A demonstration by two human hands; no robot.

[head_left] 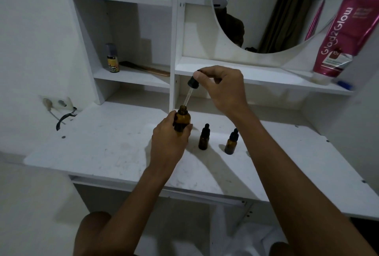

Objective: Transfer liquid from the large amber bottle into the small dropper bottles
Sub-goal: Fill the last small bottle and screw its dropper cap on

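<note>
Left hand (169,140): wrapped around the lower body of the amber bottle (182,119), holding it upright above the desk (102,149); the neck is open.
Right hand (221,89): thumb and fingers pinched on the black bulb of the dropper (191,89), held above the bottle.
Dropper: tilted, its glass tube slanting down and left, the tip at the bottle's mouth; whether it holds liquid cannot be told.
Small bottles: two, both capped with black droppers, standing upright on the desk just right of the left hand; the near bottle (204,137) sits beside the hand, the far bottle (231,142) a little further right, apart from it.
Shelf left: a yellow-labelled can (112,58) and a comb (144,68).
Shelf right: a pink tube (340,38) leaning cap-down beside the round mirror (276,19).
</note>
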